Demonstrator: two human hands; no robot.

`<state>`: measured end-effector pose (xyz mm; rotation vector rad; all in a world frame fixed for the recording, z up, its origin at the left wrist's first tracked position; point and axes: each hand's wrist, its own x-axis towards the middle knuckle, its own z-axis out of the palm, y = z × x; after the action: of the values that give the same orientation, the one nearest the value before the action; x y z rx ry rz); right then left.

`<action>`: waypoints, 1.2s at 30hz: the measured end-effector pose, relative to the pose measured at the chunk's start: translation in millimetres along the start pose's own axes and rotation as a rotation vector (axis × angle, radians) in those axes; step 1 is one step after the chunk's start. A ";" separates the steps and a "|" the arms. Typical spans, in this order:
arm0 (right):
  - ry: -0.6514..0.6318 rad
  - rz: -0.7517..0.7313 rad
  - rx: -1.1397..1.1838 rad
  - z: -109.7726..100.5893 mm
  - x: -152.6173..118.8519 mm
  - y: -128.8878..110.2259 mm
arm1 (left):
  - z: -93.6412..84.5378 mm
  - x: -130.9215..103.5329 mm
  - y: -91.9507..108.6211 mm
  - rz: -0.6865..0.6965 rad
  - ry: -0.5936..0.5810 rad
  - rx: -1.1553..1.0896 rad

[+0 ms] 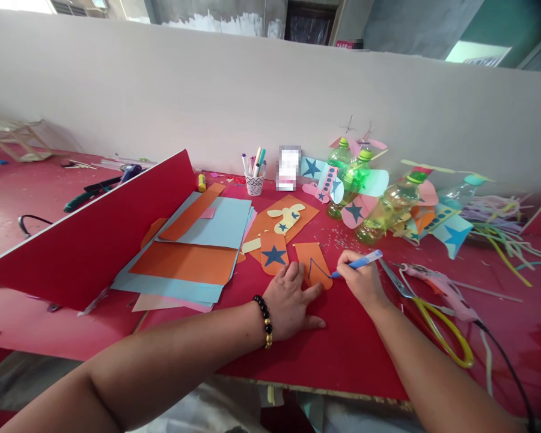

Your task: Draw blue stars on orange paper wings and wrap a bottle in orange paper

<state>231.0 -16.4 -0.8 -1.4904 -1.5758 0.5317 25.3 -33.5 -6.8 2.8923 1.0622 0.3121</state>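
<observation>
My right hand (359, 278) is closed on a blue marker (365, 260), its tip at the right edge of an orange paper piece (313, 255). Dark zigzag lines show on that piece. My left hand (293, 300) lies spread, its fingers on the lower part of the same paper. Just left of it is another orange piece (267, 245) with a dark blue star. Behind them, a cream paper shape (286, 219) with small stars rests on a larger orange sheet (310, 211).
Stacked colored sheets (211, 225) lie left, beside a raised red board (117, 234). A marker cup (255, 185) stands behind. Decorated plastic bottles (390, 207) are at back right. Scissors (448, 337) and a pink glue gun (446, 291) with a cable lie right.
</observation>
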 end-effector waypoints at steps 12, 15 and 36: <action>-0.146 -0.063 0.048 15.1 -2.2 -0.2 | 2.6 -0.7 1.0 -0.044 -0.009 -0.031; -0.166 -0.066 0.027 19.3 -1.6 -3.5 | 1.5 -0.4 1.3 -0.045 -0.015 -0.023; -0.209 -0.104 -0.009 24.7 0.6 -3.4 | -4.0 2.0 -4.0 -0.019 0.017 -0.031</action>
<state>209.0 -10.1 -10.8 -1.3866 -1.8087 0.6379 23.4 -29.3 -3.1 2.8557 1.0767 0.3501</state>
